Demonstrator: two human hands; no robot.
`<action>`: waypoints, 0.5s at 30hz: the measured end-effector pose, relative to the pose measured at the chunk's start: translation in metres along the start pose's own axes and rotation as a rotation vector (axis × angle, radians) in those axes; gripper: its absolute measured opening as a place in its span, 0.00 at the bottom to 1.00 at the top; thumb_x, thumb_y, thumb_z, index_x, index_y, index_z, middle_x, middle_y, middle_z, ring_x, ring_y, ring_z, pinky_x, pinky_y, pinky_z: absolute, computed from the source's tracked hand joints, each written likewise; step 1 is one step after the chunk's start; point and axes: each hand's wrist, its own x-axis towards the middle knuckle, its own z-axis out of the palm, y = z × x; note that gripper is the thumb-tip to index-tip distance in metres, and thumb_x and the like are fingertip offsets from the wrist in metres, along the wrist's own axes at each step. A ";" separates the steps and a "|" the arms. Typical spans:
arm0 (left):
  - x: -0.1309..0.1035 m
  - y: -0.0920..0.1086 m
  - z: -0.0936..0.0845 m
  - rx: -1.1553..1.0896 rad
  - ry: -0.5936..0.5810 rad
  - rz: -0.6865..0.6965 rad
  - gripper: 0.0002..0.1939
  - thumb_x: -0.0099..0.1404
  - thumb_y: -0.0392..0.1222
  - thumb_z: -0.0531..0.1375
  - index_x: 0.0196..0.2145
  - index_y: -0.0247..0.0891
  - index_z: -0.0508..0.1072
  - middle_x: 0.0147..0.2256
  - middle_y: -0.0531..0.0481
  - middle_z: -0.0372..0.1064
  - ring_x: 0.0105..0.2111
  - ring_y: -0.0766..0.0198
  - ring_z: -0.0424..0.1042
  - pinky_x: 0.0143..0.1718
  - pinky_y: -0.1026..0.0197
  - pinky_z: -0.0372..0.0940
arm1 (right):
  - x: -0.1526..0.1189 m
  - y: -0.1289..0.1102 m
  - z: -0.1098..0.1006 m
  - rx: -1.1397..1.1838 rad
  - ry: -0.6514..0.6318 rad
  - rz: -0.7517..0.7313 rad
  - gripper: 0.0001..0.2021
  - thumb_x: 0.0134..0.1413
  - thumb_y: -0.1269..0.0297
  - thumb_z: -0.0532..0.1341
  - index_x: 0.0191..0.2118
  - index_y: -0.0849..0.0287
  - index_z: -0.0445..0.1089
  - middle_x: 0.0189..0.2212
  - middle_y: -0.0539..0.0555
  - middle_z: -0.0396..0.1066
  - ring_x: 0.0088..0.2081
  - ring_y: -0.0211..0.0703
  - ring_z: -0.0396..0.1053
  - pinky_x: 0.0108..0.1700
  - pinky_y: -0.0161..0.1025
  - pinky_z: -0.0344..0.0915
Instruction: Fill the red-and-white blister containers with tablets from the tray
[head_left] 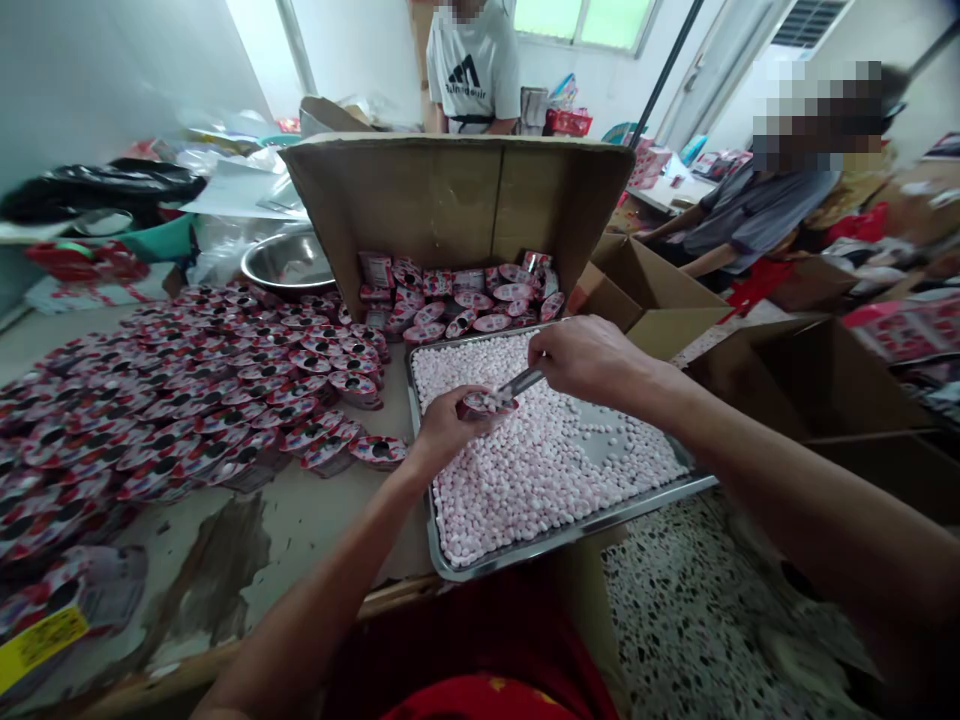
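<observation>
My left hand [444, 428] is closed around a small printed container [480, 404] with white pieces showing at its opening. In my right hand [581, 358] is a metal scoop [523, 381], its tip at the container's mouth. Both hands are above a metal tray [525, 551] spread with small white and pinkish candy-like pellets [510, 490]. A patch of bare tray bottom shows at the right of the pellets. The scoop's far end is partly hidden by the container.
Many similar containers [247, 385] with dark openings crowd the table to the left. Behind the tray, a cardboard box [457, 200] lies on its side with more containers inside. A metal bowl [289, 258] stands at back left, open cartons [649, 285] at right. Two people are beyond.
</observation>
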 end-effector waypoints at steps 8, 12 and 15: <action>-0.015 -0.010 0.010 0.085 0.395 0.054 0.23 0.59 0.48 0.67 0.51 0.42 0.73 0.47 0.48 0.75 0.46 0.59 0.73 0.50 0.59 0.66 | -0.050 0.152 0.063 0.221 0.055 0.276 0.10 0.53 0.66 0.59 0.35 0.57 0.79 0.29 0.56 0.75 0.30 0.41 0.66 0.31 0.39 0.55; -0.009 -0.032 0.032 0.032 0.546 0.053 0.23 0.63 0.47 0.64 0.54 0.41 0.69 0.51 0.45 0.72 0.50 0.59 0.71 0.55 0.57 0.63 | -0.074 0.199 0.147 0.441 -0.106 0.339 0.08 0.50 0.67 0.60 0.31 0.60 0.78 0.20 0.52 0.72 0.24 0.40 0.65 0.28 0.37 0.56; 0.003 -0.042 0.057 -0.018 0.557 0.040 0.24 0.63 0.46 0.64 0.55 0.40 0.66 0.52 0.43 0.71 0.50 0.60 0.71 0.55 0.57 0.63 | -0.063 0.156 0.189 0.693 -0.150 0.271 0.10 0.51 0.65 0.59 0.34 0.60 0.78 0.20 0.50 0.72 0.24 0.39 0.65 0.29 0.36 0.56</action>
